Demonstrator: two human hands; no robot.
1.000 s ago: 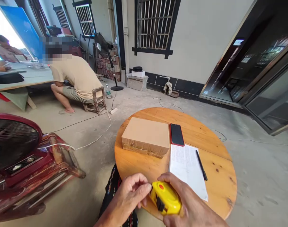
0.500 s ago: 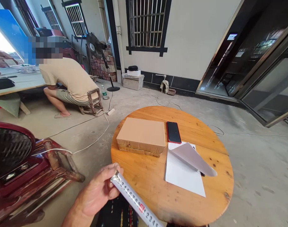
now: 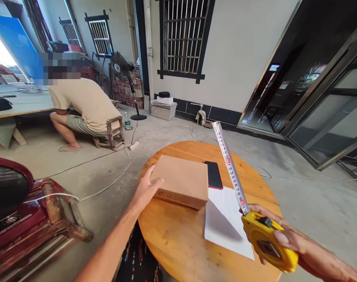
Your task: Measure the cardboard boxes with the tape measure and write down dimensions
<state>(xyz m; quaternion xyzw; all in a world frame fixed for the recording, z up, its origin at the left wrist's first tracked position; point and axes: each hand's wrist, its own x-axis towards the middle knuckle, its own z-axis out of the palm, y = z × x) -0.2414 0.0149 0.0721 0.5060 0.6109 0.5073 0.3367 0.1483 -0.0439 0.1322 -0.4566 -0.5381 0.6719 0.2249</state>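
Note:
My left hand (image 3: 147,186) grips the left end of a closed brown cardboard box (image 3: 181,176), thumb on top and fingers along the far left side. The box lies flat on a round wooden table (image 3: 178,239). My right hand (image 3: 287,235) is wrapped round a yellow tape measure (image 3: 262,239) at the lower right. Its silver blade (image 3: 229,168) sticks out up and away, above the table and clear of the box. White paper sheets (image 3: 225,223) lie under the tape measure, partly covered by it, and a dark phone with a red edge (image 3: 214,175) rests right of the box.
To the left stands a red fan-like appliance (image 3: 9,196) by a worn wooden stool (image 3: 61,211). White cable (image 3: 119,172) runs over the concrete floor. Another person (image 3: 84,105) sits at a long table (image 3: 28,100), near a black standing fan (image 3: 133,90).
My left hand has let go of the tape's end and taken hold of the box. My right hand has come into view with the tape measure, its blade now pointing away. The lifted sheet has dropped lower.

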